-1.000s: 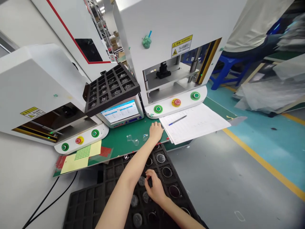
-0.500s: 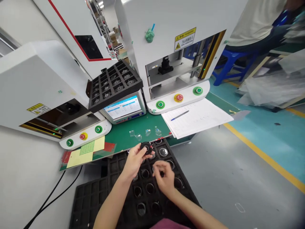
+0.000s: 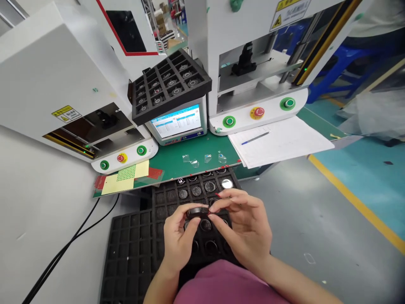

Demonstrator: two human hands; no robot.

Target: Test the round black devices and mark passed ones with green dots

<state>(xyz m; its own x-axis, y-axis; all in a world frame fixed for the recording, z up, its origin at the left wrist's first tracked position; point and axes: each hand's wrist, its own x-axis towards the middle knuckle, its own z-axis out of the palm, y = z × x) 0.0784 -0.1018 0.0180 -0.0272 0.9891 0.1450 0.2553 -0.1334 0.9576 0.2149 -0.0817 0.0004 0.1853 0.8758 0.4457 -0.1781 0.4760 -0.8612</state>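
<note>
In the lower middle of the frame, a round black part sits edge-on between both hands: the left hand grips its left side between thumb and fingers, and the right hand pinches its right rim with thumb and forefinger. Both hide cells of the black foam tray below, which holds round glassy discs. Clear film scraps lie mid-frame on the green bench top, left of paper sheets bearing a pen. White press machines flank a monitor; blue-and-grey floor fills the right.
</note>
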